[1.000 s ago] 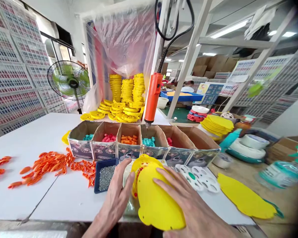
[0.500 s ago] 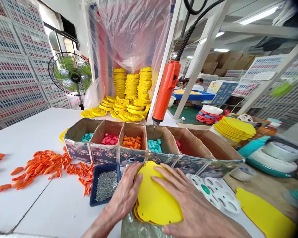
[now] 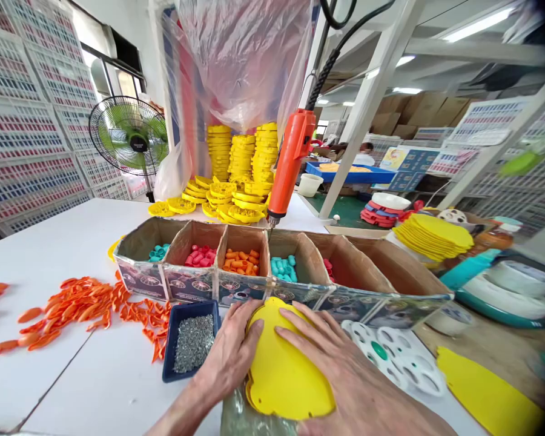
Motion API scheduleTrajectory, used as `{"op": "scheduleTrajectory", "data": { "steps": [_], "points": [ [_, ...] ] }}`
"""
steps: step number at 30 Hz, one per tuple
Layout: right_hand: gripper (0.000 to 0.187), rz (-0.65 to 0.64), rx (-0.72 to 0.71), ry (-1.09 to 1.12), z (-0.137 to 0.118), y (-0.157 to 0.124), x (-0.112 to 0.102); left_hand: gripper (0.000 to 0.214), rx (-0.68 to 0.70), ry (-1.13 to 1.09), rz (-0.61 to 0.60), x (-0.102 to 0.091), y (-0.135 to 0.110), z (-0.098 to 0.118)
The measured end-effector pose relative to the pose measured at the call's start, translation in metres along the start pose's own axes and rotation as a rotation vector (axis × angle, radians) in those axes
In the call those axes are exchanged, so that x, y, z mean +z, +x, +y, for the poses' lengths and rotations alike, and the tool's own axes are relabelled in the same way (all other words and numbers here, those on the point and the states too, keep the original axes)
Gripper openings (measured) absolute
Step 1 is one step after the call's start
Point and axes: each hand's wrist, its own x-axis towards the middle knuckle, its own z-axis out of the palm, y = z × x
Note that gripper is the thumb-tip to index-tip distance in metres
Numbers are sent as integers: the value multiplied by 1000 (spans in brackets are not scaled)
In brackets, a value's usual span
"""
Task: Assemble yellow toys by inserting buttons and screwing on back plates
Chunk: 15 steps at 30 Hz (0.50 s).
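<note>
A yellow plastic shell lies flat at the near edge of the white table. My left hand rests on its left rim, fingers stretched out and pressed against the plastic. My right hand lies flat across its right side, fingers spread. Both hands press on the shell and neither grips it. An orange electric screwdriver hangs on a coiled cable above the row of cardboard bins. A blue tray of small screws sits just left of my left hand.
The bins hold teal, pink and orange small parts. Loose orange pieces are scattered on the left. A white round part with holes and a yellow flat piece lie to the right. Stacks of yellow parts and a fan stand behind.
The yellow shell has been lowered from tilted to flat under both hands. The hanging screwdriver has swung slightly left. The view has shifted closer over the bins.
</note>
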Motion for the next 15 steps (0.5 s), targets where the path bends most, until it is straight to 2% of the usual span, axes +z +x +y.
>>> {"op": "scheduleTrajectory", "data": {
  "steps": [7, 15],
  "points": [
    [111, 9, -8, 4, -3, -1, 0, 44, 52, 73, -17, -5, 21, 12],
    [111, 68, -23, 14, 0, 0, 8, 35, -19, -78, -4, 2, 44, 5]
  ]
}}
